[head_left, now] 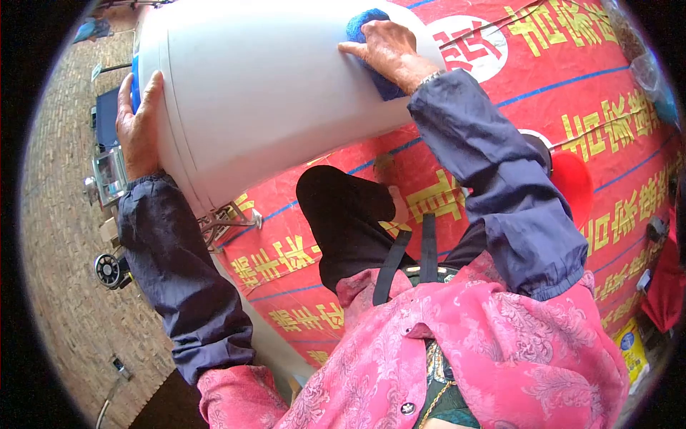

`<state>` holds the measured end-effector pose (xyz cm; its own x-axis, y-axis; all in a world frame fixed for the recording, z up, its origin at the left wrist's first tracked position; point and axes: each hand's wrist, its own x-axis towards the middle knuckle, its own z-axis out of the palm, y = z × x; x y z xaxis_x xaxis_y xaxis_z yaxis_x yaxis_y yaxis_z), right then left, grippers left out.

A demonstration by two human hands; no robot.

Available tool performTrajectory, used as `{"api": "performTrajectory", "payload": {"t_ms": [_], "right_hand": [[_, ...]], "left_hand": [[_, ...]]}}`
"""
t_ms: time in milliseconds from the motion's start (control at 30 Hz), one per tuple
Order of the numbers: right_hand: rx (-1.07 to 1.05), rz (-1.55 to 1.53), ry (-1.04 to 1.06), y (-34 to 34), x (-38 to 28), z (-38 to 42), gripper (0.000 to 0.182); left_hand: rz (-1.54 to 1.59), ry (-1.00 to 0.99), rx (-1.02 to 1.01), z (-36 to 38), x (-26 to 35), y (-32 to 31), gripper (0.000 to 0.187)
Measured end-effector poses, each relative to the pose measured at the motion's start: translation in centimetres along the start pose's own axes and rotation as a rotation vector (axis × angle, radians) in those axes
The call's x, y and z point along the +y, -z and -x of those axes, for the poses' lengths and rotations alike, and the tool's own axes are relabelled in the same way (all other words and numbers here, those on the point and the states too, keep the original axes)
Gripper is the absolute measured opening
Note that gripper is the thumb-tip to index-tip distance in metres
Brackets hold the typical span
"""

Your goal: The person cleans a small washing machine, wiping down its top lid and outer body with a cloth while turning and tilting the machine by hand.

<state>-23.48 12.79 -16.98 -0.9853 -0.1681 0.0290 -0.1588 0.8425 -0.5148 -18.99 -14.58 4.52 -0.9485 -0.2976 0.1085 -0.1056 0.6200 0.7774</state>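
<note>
A large white plastic drum point(264, 93) lies tilted across the upper middle of the view, held up off the red printed sheet point(572, 93) that covers the ground below; its inside cannot be seen, so what it holds cannot be told. The left hand point(138, 129) has its grip spread flat, palm and fingers curved round the rim at the drum's end, where a strip of blue shows just beside the thumb. The right hand point(386, 46) rests on the drum's curved side, fingers pressed together on a blue cloth point(371, 50) that lies between the palm and the white wall. Both arms wear dark blue sleeve covers over a pink patterned jacket point(457, 343). A black-trousered knee point(343, 214) is raised just under the drum. A yellow packet point(632, 350) lies at the right edge, and a brick floor point(64, 272) runs along the left
</note>
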Motion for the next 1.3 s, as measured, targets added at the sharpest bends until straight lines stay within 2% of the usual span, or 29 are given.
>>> {"api": "performTrajectory", "payload": {"t_ms": [33,267,433,533,567,633,700,733,800,967,1033,1133,1200,1233,1300], "right_hand": [[0.038,-0.014,0.016,-0.1,0.2,-0.3,0.065],[-0.053,-0.003,0.01,1.0,-0.6,0.4,0.065],[0.063,0.024,0.057,-0.1,0.3,-0.2,0.041],[0.101,-0.022,0.098,-0.1,-0.9,2.0,0.038],[0.154,-0.001,0.216,0.2,-1.6,3.5,0.036],[0.235,-0.194,0.233,-0.6,-3.9,5.0,0.032],[0.26,-0.354,0.373,0.9,-7.7,6.7,0.029],[0.312,-0.418,0.467,0.9,-9.7,7.1,0.022],[0.352,-0.381,0.524,2.5,-12.8,8.0,0.01],[0.417,-0.392,0.413,0.3,-10.8,7.7,0.01],[0.401,-0.362,0.26,-1.2,-7.7,7.0,0.019],[0.318,-0.222,0.024,-5.2,0.2,6.4,0.03],[0.096,-0.042,-0.164,-6.2,5.3,7.1,0.031],[0.079,-0.029,-0.232,-6.9,7.5,7.7,0.033],[0.09,-0.063,-0.281,-6.3,7.9,8.3,0.034]], "left_hand": [[-0.009,-0.001,0.0,0.0,0.1,0.0,0.066],[0.002,-0.001,-0.012,-0.1,-0.2,0.1,0.068],[-0.019,-0.015,-0.012,-0.1,0.4,-0.3,0.069],[-0.004,-0.032,0.005,-0.1,0.3,-0.4,0.068],[-0.001,-0.034,0.005,0.0,0.5,-0.5,0.068],[0.011,-0.038,-0.009,-0.1,0.5,-0.7,0.067],[0.026,-0.036,-0.034,-0.3,0.1,-0.3,0.068],[0.011,-0.032,-0.027,-0.4,0.1,-0.3,0.067],[-0.019,-0.022,-0.009,-0.4,0.1,-0.3,0.066],[-0.033,-0.042,-0.021,-0.4,0.0,-0.1,0.063],[-0.071,-0.05,-0.004,0.0,0.3,-0.2,0.064],[-0.061,0.0,-0.002,-0.1,0.1,0.1,0.063],[-0.045,-0.018,0.005,-0.1,0.0,0.1,0.064],[-0.039,-0.026,0.006,-0.1,-0.1,0.1,0.065],[-0.005,-0.021,-0.011,-0.5,-0.5,-0.1,0.065]]}}
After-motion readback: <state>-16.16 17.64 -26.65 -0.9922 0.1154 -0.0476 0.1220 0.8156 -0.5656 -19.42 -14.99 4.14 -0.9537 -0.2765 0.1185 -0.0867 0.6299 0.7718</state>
